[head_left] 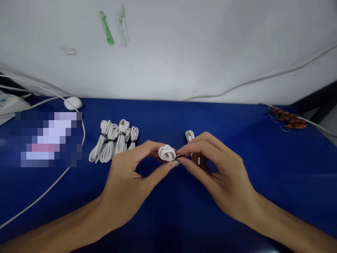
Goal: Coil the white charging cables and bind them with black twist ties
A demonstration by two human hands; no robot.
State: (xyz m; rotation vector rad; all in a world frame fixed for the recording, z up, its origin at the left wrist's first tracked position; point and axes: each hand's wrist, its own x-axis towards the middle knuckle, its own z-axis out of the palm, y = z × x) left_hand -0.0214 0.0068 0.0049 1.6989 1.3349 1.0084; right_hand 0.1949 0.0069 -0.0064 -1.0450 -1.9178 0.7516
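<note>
A coiled white USB cable (166, 153) is held between thumb and fingers of my left hand (134, 179), end-on to the camera. My right hand (223, 175) pinches a thin black twist tie (178, 156) at the coil's right side. Behind my right fingers another white cable (189, 135) lies on the table, partly covered. Left of my left hand, several white cable bundles (107, 142) lie side by side, each bound with a black tie; my hand hides their lower right part.
The blue table (168, 119) meets a white wall behind. A white mouse (73, 103) and loose cords (52, 186) are at the left, near a blurred-out patch. A brown tangled bundle (288, 118) lies at the back right.
</note>
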